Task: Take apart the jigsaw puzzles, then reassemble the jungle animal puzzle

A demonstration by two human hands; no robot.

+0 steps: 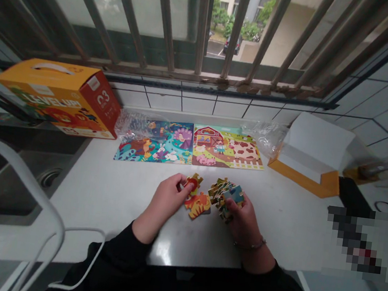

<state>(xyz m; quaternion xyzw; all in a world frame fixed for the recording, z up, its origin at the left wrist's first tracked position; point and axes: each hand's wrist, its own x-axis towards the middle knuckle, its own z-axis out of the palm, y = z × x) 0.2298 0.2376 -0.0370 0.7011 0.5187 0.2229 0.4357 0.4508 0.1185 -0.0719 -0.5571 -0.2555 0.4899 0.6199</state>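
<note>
My left hand [173, 194] pinches a couple of joined jigsaw puzzle pieces [197, 205] with an orange animal and a red patch on them. They are held just above the white counter. In my right hand [247, 218] is a thick stack of loose puzzle pieces [222, 191], a light blue one on top under my thumb. The two hands are close together but apart. Behind them lie two flat puzzle pictures side by side: a blue night scene with animals [165, 149] and a farm scene with a barn and a cow [228, 152].
An orange puzzle box [55, 95] stands at the back left, near a sink [6, 179]. Crumpled clear plastic [135, 124] overlaps the night picture. An opened box [315, 151] lies at the back right. A white looped tube [34, 182] crosses the left front. Barred windows are behind.
</note>
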